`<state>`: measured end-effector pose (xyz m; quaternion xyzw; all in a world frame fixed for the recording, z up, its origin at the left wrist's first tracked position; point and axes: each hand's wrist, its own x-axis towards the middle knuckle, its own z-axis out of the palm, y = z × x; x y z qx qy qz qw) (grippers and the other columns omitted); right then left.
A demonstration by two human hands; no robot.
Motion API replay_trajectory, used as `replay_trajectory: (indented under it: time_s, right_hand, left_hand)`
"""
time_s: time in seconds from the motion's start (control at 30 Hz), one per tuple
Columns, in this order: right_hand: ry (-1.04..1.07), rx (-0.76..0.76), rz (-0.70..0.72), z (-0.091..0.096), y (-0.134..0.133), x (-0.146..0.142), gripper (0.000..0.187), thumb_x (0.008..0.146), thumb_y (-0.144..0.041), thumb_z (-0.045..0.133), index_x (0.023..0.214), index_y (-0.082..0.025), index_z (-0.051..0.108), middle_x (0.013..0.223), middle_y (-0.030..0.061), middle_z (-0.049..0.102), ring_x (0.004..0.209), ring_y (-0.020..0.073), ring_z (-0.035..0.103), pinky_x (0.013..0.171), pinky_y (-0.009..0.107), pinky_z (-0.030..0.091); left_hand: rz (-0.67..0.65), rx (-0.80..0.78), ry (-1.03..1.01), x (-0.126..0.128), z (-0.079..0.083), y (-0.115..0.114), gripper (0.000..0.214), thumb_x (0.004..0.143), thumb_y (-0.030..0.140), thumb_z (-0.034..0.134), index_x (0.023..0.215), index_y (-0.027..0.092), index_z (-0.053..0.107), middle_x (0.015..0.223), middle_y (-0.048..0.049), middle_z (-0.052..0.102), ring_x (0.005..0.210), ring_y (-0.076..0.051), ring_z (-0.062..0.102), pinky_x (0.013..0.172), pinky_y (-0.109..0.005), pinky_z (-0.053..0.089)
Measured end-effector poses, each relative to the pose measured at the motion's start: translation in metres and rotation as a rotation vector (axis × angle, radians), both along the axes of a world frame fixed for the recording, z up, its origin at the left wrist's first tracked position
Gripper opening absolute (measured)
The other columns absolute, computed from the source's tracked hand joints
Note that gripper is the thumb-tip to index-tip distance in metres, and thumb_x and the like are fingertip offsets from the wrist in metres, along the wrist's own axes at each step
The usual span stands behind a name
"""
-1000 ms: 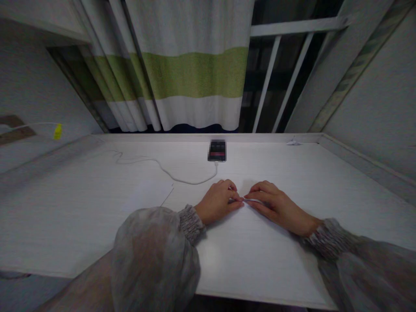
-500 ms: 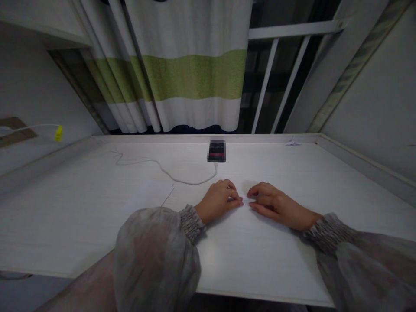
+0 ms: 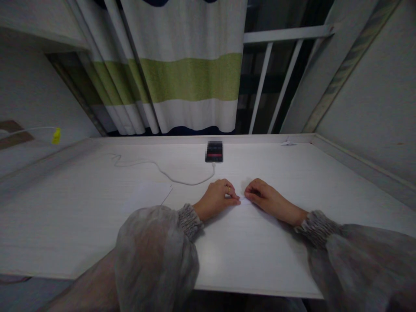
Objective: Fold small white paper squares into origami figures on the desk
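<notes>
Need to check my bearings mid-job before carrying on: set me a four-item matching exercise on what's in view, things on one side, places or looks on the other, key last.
Things
1. Left hand
2. Small white piece
3. Phone
4. Curtain

Places or looks
A. Near the back edge of the table, at the end of a white cable
B. Crossed by a green band
C. Between the left fingertips and the right hand
D. Wears a ring

Right pairs: 1-D, 2-C, 3-A, 4-B
</notes>
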<state>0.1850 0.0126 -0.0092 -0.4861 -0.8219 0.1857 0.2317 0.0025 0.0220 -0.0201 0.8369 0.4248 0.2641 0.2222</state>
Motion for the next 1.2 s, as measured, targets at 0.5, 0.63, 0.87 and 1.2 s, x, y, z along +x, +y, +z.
replay_trajectory:
  time_s: [0.5, 0.63, 0.87, 1.2]
  right_hand:
    - [-0.194, -0.11, -0.216, 0.015, -0.005, -0.014, 0.012, 0.076, -0.022, 0.053, 0.075, -0.013, 0.061, 0.077, 0.0068, 0.061, 0.068, 0.0163, 0.055, 0.061, 0.025, 0.04]
    - [-0.221, -0.121, -0.211, 0.016, -0.005, -0.014, 0.012, 0.076, -0.022, 0.054, 0.076, -0.013, 0.061, 0.077, 0.0074, 0.063, 0.069, 0.0166, 0.056, 0.061, 0.026, 0.04]
    - [-0.258, -0.148, -0.221, 0.018, -0.005, -0.017, 0.011, 0.077, -0.022, 0.054, 0.075, -0.015, 0.062, 0.078, 0.0073, 0.064, 0.068, 0.0163, 0.057, 0.061, 0.026, 0.04]
    - [-0.302, -0.135, -0.223, 0.017, -0.004, -0.023, 0.014, 0.076, -0.021, 0.052, 0.078, -0.014, 0.064, 0.081, 0.0099, 0.064, 0.075, 0.02, 0.057, 0.065, 0.03, 0.04]
  left_hand:
    - [0.013, -0.019, -0.036, 0.001, 0.002, -0.002, 0.007, 0.065, 0.025, 0.069, 0.067, 0.019, 0.068, 0.087, -0.0033, 0.06, 0.082, -0.015, 0.054, 0.077, -0.029, 0.042]
    - [0.009, 0.007, -0.03, 0.001, 0.004, -0.003, 0.007, 0.065, 0.025, 0.069, 0.067, 0.018, 0.068, 0.086, -0.003, 0.061, 0.083, -0.016, 0.055, 0.077, -0.029, 0.042]
    - [0.014, 0.001, -0.042, 0.001, 0.003, -0.001, 0.007, 0.064, 0.024, 0.069, 0.067, 0.018, 0.067, 0.085, -0.0024, 0.061, 0.083, -0.016, 0.055, 0.079, -0.029, 0.041]
    - [0.038, -0.007, -0.004, 0.004, 0.007, -0.005, 0.005, 0.065, 0.022, 0.068, 0.067, 0.017, 0.066, 0.086, -0.0023, 0.059, 0.085, -0.016, 0.054, 0.081, -0.031, 0.041]
